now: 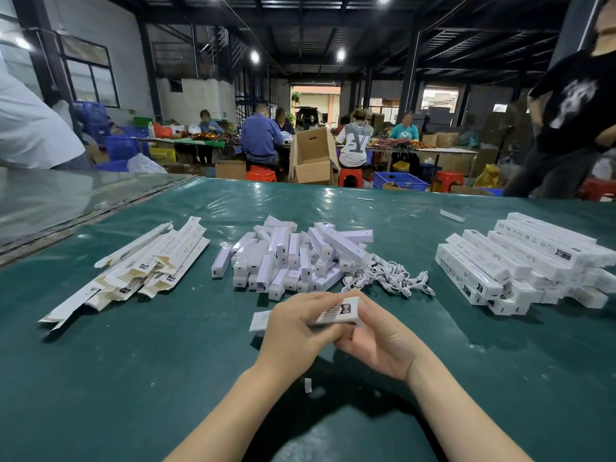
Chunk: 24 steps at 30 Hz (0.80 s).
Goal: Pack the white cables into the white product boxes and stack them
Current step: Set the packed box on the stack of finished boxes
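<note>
On the stacked boxes (pixel 520 258) at three o'clock, the top one's long side carries small marks that look like FC and CE, then round symbols too small to read. The dark label on the held box (pixel 340 311) at six o'clock and the print on the flat cartons (pixel 146 261) at nine o'clock are illegible. A seated person's shirt (pixel 355 141) at twelve o'clock bears a large Y-like letter.

Open tabletop (pixel 116 378) left and right — small boxes (pixel 283 258), cables (pixel 390 275) ahead
</note>
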{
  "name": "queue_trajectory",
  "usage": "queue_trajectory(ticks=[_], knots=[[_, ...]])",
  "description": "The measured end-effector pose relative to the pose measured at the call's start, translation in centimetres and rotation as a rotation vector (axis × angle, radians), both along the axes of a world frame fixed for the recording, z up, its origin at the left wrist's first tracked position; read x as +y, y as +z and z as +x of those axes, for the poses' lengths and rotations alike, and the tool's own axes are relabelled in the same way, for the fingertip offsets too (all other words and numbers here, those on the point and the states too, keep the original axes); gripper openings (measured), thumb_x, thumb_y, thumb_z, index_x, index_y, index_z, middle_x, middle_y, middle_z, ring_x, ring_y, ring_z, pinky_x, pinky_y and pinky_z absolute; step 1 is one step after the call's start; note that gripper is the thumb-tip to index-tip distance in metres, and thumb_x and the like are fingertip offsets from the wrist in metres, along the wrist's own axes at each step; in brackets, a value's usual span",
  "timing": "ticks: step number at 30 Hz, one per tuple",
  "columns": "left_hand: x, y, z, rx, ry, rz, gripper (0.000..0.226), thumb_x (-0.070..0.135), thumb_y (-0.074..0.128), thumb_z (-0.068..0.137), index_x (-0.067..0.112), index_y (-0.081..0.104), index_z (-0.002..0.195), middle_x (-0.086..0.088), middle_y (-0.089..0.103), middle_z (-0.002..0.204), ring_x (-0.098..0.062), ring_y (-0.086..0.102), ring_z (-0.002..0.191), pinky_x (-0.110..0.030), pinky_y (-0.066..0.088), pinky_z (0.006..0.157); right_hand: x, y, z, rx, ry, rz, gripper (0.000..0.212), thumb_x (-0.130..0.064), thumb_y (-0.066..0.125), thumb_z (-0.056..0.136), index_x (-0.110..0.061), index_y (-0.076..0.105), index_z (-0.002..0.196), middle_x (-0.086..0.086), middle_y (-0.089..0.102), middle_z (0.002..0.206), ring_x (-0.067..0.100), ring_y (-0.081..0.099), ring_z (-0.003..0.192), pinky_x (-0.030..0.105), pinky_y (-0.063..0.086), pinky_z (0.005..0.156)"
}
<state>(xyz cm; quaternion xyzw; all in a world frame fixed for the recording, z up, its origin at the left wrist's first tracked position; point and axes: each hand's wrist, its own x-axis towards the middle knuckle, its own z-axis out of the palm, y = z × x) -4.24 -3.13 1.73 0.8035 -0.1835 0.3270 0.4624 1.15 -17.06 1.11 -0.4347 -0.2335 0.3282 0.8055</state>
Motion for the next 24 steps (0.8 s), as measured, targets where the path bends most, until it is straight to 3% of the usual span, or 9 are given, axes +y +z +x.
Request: queue_trajectory(ticks=[5, 7, 11, 14, 16, 18, 21, 24], knots=[[-0.1, -0.2, 0.3, -0.017, -0.024, -0.012, 0.049, 0.034, 0.069, 0.068, 0.043, 0.057, 0.114, 0.027, 0.064, 0.097, 0.005, 0.059, 0.09, -0.011, 0.044, 0.08, 0.3, 0.6, -0.6, 0.075, 0.078, 0.086, 0.066, -0.041, 0.091, 0.045, -0.008, 0.073, 0.098, 0.014, 0.07, 0.094, 0.021, 0.068, 0.087, 0.025, 0.053, 0.07], [-0.1, -0.5, 0.4, -0.012, -0.025, -0.007, 0.043, 0.026, 0.072, 0.069, 0.035, 0.065, 0.11, 0.02, 0.065, 0.095, 0.003, 0.059, 0.089, -0.015, 0.046, 0.08, 0.1, 0.5, -0.3, 0.118, 0.051, 0.077, 0.062, -0.034, 0.093, 0.042, -0.013, 0.068, 0.095, 0.014, 0.069, 0.09, 0.022, 0.067, 0.08, 0.026, 0.05, 0.067], [0.5, -0.6, 0.6, -0.017, 0.023, 0.069, 0.046, 0.023, 0.073, 0.07, 0.037, 0.062, 0.112, 0.018, 0.063, 0.093, 0.0, 0.059, 0.086, -0.019, 0.048, 0.078, 0.1, 0.7, 0.1, 0.064, -0.059, 0.025, 0.054, -0.026, 0.088, 0.05, -0.013, 0.049, 0.084, 0.012, 0.061, 0.083, 0.021, 0.058, 0.07, 0.026, 0.044, 0.059], [1.8, -0.7, 1.0, -0.031, 0.189, 0.265, 0.035, 0.017, 0.081, 0.066, 0.018, 0.073, 0.101, 0.006, 0.066, 0.091, -0.018, 0.064, 0.081, -0.032, 0.051, 0.072, 0.1, 1.0, 0.2, -0.281, -0.38, -0.315, 0.021, -0.002, 0.069, 0.074, -0.012, 0.052, 0.078, 0.002, 0.058, 0.074, 0.015, 0.049, 0.061, 0.021, 0.042, 0.056], [2.5, -0.7, 1.1, 0.026, 0.295, 0.325, 0.034, 0.017, 0.082, 0.067, 0.014, 0.073, 0.1, 0.002, 0.067, 0.096, -0.021, 0.063, 0.084, -0.03, 0.048, 0.075, -0.1, 0.9, 0.3, -0.565, -0.582, -0.558, 0.031, 0.013, 0.059, 0.075, -0.018, 0.056, 0.078, -0.002, 0.058, 0.081, 0.01, 0.048, 0.061, 0.018, 0.042, 0.06], [2.7, -0.8, 1.2, 0.104, 0.322, 0.34, 0.036, 0.022, 0.079, 0.07, 0.017, 0.07, 0.104, 0.004, 0.066, 0.1, -0.018, 0.061, 0.091, -0.026, 0.042, 0.078, 0.1, 0.8, -0.2, -0.716, -0.593, -0.638, 0.038, 0.013, 0.058, 0.07, -0.025, 0.058, 0.078, -0.007, 0.059, 0.085, 0.006, 0.05, 0.064, 0.014, 0.041, 0.063], [2.2, -1.2, 1.2, 0.214, 0.278, 0.408, 0.049, 0.03, 0.073, 0.072, 0.023, 0.057, 0.117, 0.013, 0.065, 0.096, -0.013, 0.06, 0.093, -0.023, 0.037, 0.081, 1.2, 0.1, -0.6, -1.051, -0.515, -0.848, 0.027, -0.001, 0.064, 0.068, -0.022, 0.062, 0.085, -0.007, 0.056, 0.081, 0.006, 0.045, 0.065, 0.016, 0.036, 0.064], [2.0, -1.7, 1.1, 0.287, 0.322, 0.392, 0.055, 0.036, 0.066, 0.071, 0.028, 0.045, 0.121, 0.022, 0.057, 0.085, -0.005, 0.057, 0.097, -0.026, 0.024, 0.1, 1.4, -0.5, 0.0, -1.274, -0.445, -1.008, 0.025, -0.007, 0.061, 0.073, -0.014, 0.061, 0.098, -0.004, 0.053, 0.084, 0.012, 0.043, 0.073, 0.025, 0.033, 0.066]])
